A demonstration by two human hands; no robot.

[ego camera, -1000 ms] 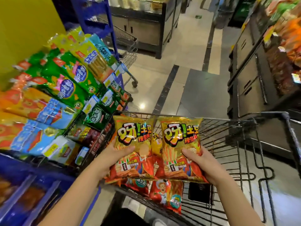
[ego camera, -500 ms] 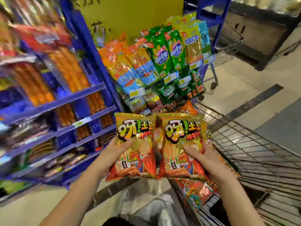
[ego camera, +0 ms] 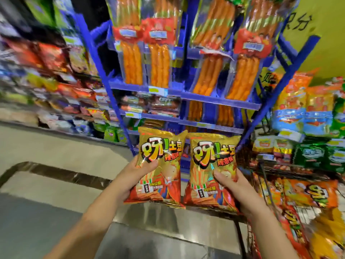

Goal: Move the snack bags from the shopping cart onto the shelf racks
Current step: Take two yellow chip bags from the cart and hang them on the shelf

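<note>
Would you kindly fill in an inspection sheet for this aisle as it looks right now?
Surface: blue shelf rack, tiers stocked with sausage packs; no free slot is evident.
Job's things: left snack bag and right snack bag, matching gold packs held upright side by side in front of the rack; more orange bags lie in the shopping cart.
Clutter: mixed packets on the side display at right.
Grippers: left hand grips the left bag, right hand grips the right bag.
Cables: nothing seen.
Surroundings: tiled floor with a dark stripe, yellow wall, blurred shelves at left.
</note>
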